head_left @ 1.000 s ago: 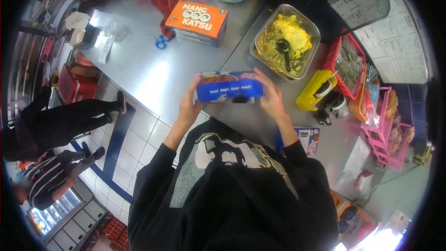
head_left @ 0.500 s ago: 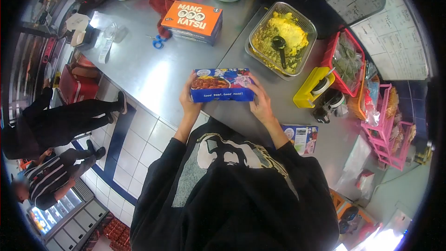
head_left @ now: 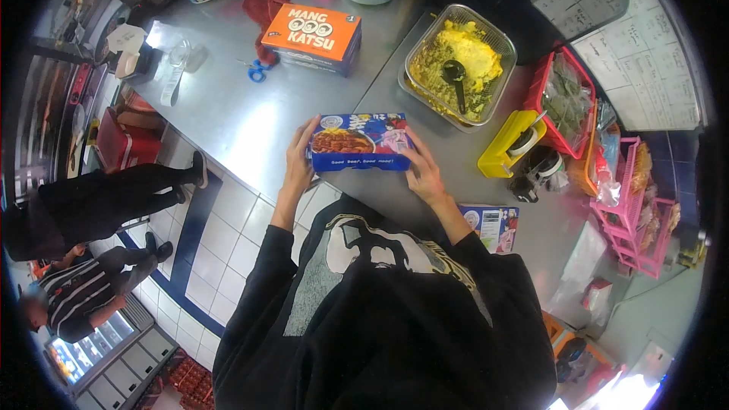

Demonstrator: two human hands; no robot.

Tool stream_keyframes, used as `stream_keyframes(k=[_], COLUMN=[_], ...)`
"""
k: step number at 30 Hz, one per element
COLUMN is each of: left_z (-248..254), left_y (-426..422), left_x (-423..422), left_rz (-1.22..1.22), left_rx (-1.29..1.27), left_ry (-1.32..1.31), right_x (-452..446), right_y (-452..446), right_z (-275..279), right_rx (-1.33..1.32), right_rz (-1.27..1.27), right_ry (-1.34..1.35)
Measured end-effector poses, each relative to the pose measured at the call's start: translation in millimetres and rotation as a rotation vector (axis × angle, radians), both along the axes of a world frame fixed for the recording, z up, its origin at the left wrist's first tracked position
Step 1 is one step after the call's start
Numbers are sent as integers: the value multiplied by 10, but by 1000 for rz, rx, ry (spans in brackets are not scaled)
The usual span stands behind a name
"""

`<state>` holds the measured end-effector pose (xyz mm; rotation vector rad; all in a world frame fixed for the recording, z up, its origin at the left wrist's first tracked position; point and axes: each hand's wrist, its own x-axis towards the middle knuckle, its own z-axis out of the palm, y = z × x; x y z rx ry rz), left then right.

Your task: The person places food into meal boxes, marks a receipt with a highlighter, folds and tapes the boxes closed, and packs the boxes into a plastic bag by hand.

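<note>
Between my two hands is a blue printed food box (head_left: 359, 142) with a picture of a meal on its lid, its lid closed. My left hand (head_left: 299, 158) grips its left end, fingers along the side. At the right end, my right hand (head_left: 427, 171) is closed around the edge, thumb toward the front. The box is over the near edge of the steel counter (head_left: 304, 102); whether it rests there I cannot tell. Beyond it stands an orange box (head_left: 313, 34) labelled "Mang Katsu". To the right, a clear tray of yellow food (head_left: 474, 53) has a black spoon (head_left: 457, 80) in it.
Blue scissors (head_left: 257, 70) and a red cloth (head_left: 260, 19) lie by the orange box. A yellow tape dispenser (head_left: 507, 148), red basket (head_left: 558, 99) and pink rack (head_left: 623, 212) line the right side. Another printed box (head_left: 493, 226) lies near my right forearm. Two people stand at left.
The blue box has tipped so more of its lid faces me and has shifted slightly left and nearer. My left hand has moved a little left along with it.
</note>
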<state>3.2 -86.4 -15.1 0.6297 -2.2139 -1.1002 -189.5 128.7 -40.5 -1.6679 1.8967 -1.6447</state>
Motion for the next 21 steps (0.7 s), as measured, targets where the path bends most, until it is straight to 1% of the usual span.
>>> stream_keyframes(k=[7,10,12,13,15,16,18,19,21], left_z=[-82,-108,-107,-116,-139,-148,-127,-118,-47], left_y=[-171,-226,-252,-261,-283,-299,-318,-323,-320], left_x=[9,51,65,65,78,88,82,81,77], left_rz=[-106,-150,-196,-197,-233,-234,-277,-281,-247], left_rx=[-12,31,100,101,91,91,114,117,-30], left_ry=[-22,-41,-47,-46,-41,-40,-50,-49,-65], right_x=[50,89,127,151,191,180,141,115,77], right_y=[79,74,42,4,-92,-110,-144,-154,-174], right_z=[170,250,304,295,270,277,361,412,534], right_rx=[97,121,42,43,225,226,417,418,584], right_rz=[29,14,60,59,-222,-223,-255,-261,-222], right_ry=[-72,-135,-539,-538,-719,-718,-837,-837,-1025])
